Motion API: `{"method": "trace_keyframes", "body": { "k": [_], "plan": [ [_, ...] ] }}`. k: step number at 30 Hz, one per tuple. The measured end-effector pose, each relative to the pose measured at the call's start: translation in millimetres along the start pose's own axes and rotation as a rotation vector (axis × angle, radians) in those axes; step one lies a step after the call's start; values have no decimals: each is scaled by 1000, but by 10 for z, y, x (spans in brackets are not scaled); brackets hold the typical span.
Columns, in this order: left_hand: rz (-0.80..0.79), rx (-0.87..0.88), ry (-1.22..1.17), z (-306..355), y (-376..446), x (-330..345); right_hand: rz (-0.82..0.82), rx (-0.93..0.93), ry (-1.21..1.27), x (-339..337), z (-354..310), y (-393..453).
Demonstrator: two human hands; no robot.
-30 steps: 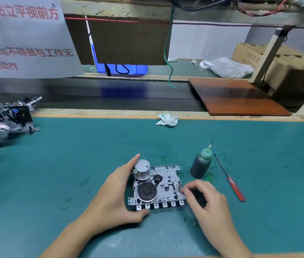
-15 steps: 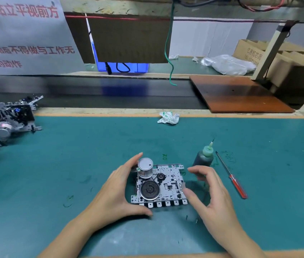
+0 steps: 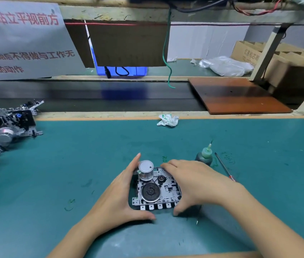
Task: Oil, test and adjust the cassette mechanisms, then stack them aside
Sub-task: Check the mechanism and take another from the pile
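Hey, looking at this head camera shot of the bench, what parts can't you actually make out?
- Right side of the silver metal cassette mechanism: covered by the right hand.
- Red-handled screwdriver: handle hidden behind the right wrist.
- Dark oil bottle with green nozzle: lower body behind the right hand.
- Pile of metal mechanisms: cut off by the left edge.
- Whether the left hand grips or only rests against the mechanism: unclear.
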State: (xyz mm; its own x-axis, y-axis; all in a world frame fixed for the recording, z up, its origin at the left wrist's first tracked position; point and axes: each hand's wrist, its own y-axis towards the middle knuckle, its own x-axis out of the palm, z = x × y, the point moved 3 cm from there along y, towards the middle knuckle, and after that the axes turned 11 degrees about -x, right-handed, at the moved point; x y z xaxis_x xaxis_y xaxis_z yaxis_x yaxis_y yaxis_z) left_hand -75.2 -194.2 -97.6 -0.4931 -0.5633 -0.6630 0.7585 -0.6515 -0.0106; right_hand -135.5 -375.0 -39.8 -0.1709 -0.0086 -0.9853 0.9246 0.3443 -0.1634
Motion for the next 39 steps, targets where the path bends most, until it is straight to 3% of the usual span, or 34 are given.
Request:
{"method": "trace_keyframes", "body": {
  "k": [3, 5, 6, 8, 10, 13, 15, 18, 20, 21, 26, 29, 31, 35, 37, 39],
  "plan": [
    [-6, -26, -128, -4, 9, -17, 56, -12, -8, -30, 1, -13],
    [-51, -60, -380, 12, 33, -75, 91, 2, 136, -40, 14, -48],
    [-113, -53, -537, 40, 51, -112, 119, 13, 293, -54, 9, -77],
    [-347, 19, -827, 146, 41, -141, 131, -30, 839, -67, -76, -116],
    [-505, -77, -1093, 218, 34, -117, 53, -157, 1373, -52, -266, -125],
    [-721, -185, -1391, 376, 38, 19, 69, -109, 1778, 52, -476, -47],
    [-761, -73, -1490, 548, 21, 12, 154, -27, 1731, 77, -491, -60],
    [-716, -57, -1566, 520, 30, -17, 373, 52, 1334, 35, -364, -258],
    [-706, -118, -1574, 429, 18, -10, 592, 146, 773, -8, -148, -484],
    [-687, -158, -1577, 397, 14, 4, 618, 158, 509, -43, -78, -593],
    [-569, -410, -1644, 326, 17, 175, 173, -14, 105, 120, 22, -867],
    [-522, -563, -1660, 283, 30, 247, 184, -42, -47, 159, 35, -840],
    [-505, -600, -1666, 270, 41, 271, 187, -83, -12, 174, 86, -820],
    [-481, -626, -1627, 260, 51, 302, 224, 10, 848, 199, 33, -690],
    [-467, -630, -1621, 271, 51, 303, 246, 40, 1058, 201, -69, -566],
    [-457, -631, -1632, 271, 52, 305, 167, 62, 1247, 239, -158, -437]
  ]
}}
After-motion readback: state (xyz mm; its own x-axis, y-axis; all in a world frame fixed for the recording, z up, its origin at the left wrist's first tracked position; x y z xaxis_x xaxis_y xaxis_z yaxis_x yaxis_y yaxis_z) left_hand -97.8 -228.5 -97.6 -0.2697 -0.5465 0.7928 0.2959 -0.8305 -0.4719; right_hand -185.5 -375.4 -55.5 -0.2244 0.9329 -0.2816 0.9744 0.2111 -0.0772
